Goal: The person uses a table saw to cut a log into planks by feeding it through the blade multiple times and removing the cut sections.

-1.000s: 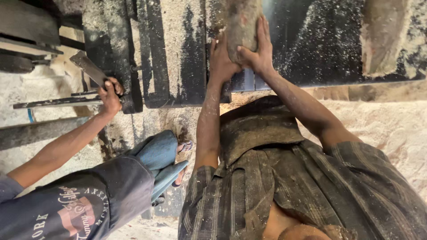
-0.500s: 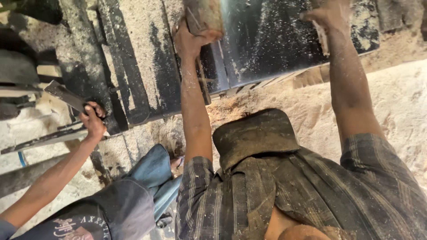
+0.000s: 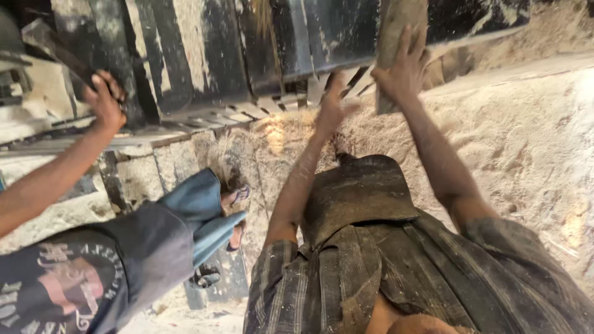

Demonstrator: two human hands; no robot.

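Observation:
My right hand (image 3: 403, 69) grips a rough wooden block (image 3: 396, 25) that stands on end against the dark, sawdust-streaked machine table (image 3: 334, 31). My left hand (image 3: 334, 104) is lower and to the left, blurred, with fingers apart and nothing in it, just below the table's front edge. My striped, dusty shirt and a dark apron (image 3: 359, 198) fill the lower middle of the view.
A co-worker at the left, in a dark printed shirt (image 3: 80, 278) and blue trousers, holds a lever (image 3: 68, 59) on the machine with one hand (image 3: 104, 102). The co-worker's sandalled foot (image 3: 234, 204) stands on the floor. Deep sawdust (image 3: 526, 142) covers the ground to the right.
Both hands were on the block a second ago, then only my left. Now my right hand holds it and my left has dropped away, open. The view has swung left.

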